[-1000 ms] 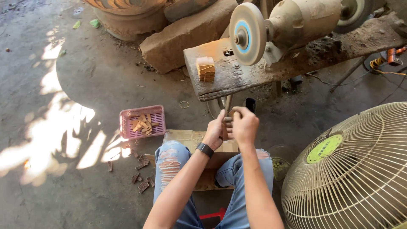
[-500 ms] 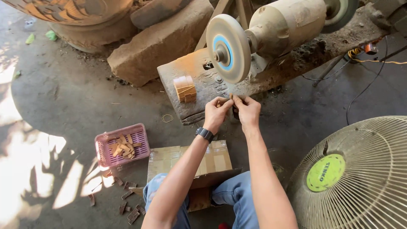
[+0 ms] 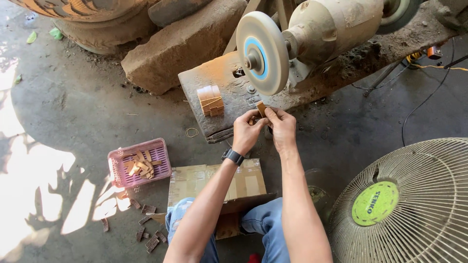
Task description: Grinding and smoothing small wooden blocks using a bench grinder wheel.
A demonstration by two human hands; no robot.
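Two hands hold a small wooden piece under a grinding wheel, above a grey concrete floor.

The left hand and right hand both pinch the small wooden piece, just below the round wheel of the dusty bench grinder. A stack of wooden pieces sits on the worn bench, left of the hands. On the floor, a pink basket is at near left, a cardboard box lies on the knees, and a fan stands at near right.

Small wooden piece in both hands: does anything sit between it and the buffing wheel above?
Nothing visible does. The small wooden piece, pinched by the left hand and right hand, sits just under the buffing wheel rim with only open air between them.
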